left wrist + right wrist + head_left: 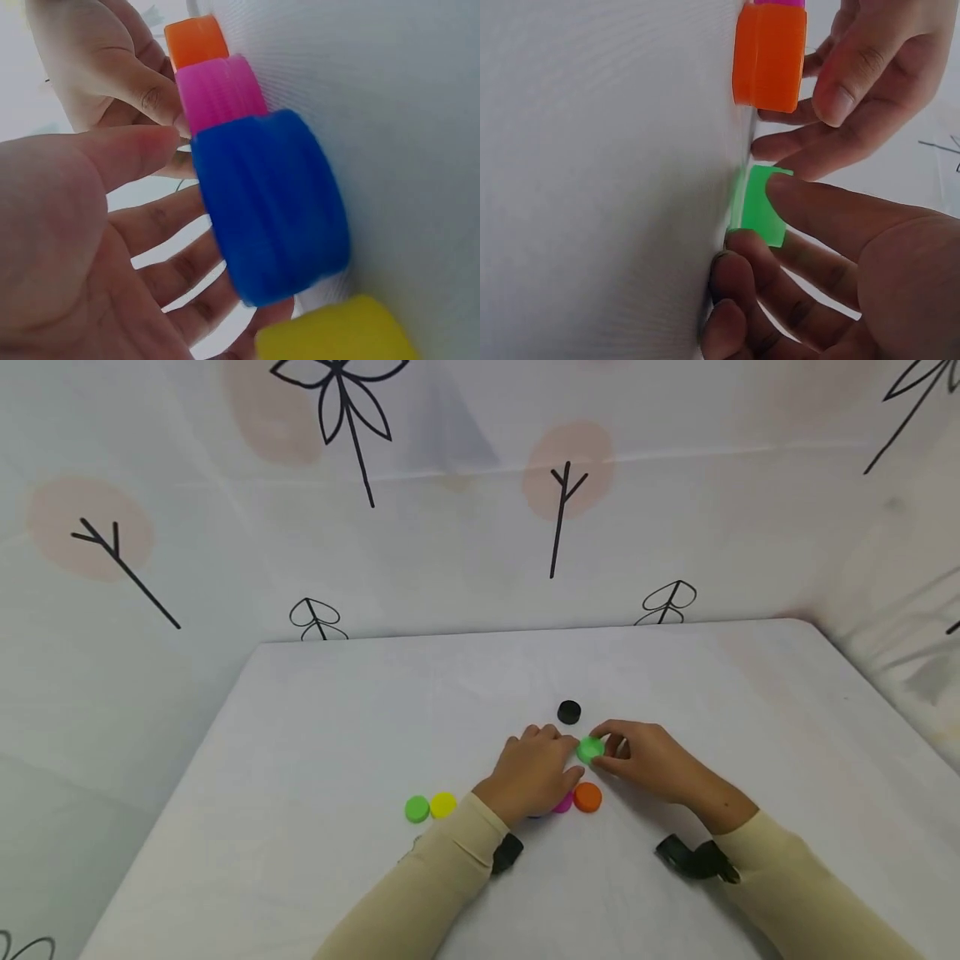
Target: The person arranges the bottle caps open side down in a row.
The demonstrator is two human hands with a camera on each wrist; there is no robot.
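My right hand (660, 764) pinches a bright green bottle cap (590, 750) between thumb and fingers, low over the table; the right wrist view shows the green cap (763, 206) on edge against the thumb. With fingers extended, my left hand (528, 774) lies just left of it, its index fingertip close to the cap; whether they touch I cannot tell. Below the left hand runs a row of caps: light green (417, 809), yellow (443, 805), blue (274, 206), magenta (562, 802) and orange (588, 797). In the head view, the left hand and sleeve mostly hide the blue one.
A black cap (569, 712) stands beyond both hands. White cloth covers the table (337, 718), and a printed cloth wall (450, 543) rises behind its far edge. Dark wrist straps (690, 858) sit at both sleeves.
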